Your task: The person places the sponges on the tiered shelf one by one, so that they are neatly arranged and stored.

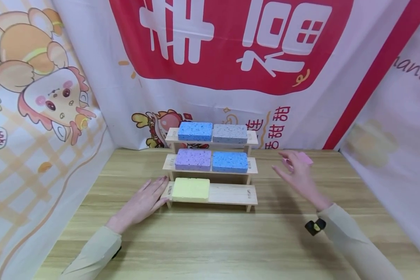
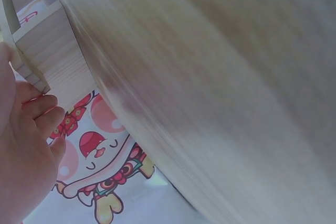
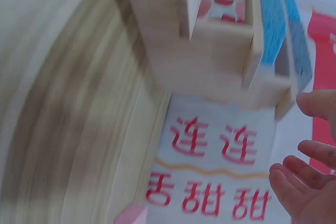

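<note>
A three-tier wooden shelf [image 1: 231, 193] stands at the back of the table with sponge-like blocks on its steps. My left hand [image 1: 145, 202] rests against the left end of the bottom step, fingers extended; the left wrist view shows its fingertips [image 2: 48, 100] at the board's end. On the steps lie a yellow block [image 1: 190, 189], a purple block [image 1: 193, 159], a blue block [image 1: 230, 161], another blue block [image 1: 195, 131] and a grey block [image 1: 230, 133]. To the right, my right hand [image 1: 299, 177] is held with fingers spread, partly overlapping a pink block [image 1: 305, 158].
The wooden table [image 1: 210, 241] extends in front of the shelf. Behind it hangs a white cloth with a red printed panel [image 1: 224, 70]. Printed cloth walls [image 1: 101, 97] close in the left and right sides. The bottom step's right half shows bare wood.
</note>
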The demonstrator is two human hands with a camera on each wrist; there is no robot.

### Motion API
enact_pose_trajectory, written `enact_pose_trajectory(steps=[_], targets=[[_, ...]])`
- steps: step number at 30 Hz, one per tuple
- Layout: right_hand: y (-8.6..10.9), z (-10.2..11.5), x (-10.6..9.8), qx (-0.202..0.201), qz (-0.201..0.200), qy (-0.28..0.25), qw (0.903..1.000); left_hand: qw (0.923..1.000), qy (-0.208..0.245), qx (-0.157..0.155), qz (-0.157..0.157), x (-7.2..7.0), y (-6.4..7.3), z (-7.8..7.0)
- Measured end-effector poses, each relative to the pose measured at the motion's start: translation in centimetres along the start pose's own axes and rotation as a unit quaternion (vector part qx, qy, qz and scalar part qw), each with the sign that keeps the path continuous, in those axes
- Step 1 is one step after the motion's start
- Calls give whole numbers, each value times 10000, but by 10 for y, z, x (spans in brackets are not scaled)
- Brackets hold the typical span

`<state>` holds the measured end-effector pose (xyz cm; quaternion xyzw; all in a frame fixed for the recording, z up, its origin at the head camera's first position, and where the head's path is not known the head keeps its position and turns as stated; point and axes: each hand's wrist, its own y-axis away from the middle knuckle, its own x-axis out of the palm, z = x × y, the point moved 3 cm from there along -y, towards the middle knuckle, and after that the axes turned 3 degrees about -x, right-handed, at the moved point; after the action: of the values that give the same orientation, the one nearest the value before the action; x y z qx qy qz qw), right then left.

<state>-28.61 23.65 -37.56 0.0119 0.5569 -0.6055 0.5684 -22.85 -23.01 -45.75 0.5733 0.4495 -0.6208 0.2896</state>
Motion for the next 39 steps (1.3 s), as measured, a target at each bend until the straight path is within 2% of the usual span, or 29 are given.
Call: enact_pose_trajectory(steps=[6, 14, 19, 25, 30, 35, 39], targets=[[-2, -30, -8, 334, -102, 143, 9993, 9998, -31, -63, 165, 0, -1, 0], [0, -71, -15, 951, 392, 335, 9941, 9996, -19, -106, 242, 0, -2, 0], [2, -94, -16, 1265, 728, 493, 9881, 9997, -59, -79, 207, 1, -1, 0], [4, -117, -18, 1718, 948, 400, 9797, 9999, -86, -34, 141, 0, 0, 0], [6, -136, -16, 1911, 1257, 453, 9724, 9998, -95, -65, 184, -1, 0, -1], [8, -153, -12, 1947, 1442, 486, 9690, 9996, -121, -101, 240, -2, 1, -1], [12, -164, -8, 2230, 1757, 471, 9577, 9996, -133, -92, 215, -2, 1, -2]])
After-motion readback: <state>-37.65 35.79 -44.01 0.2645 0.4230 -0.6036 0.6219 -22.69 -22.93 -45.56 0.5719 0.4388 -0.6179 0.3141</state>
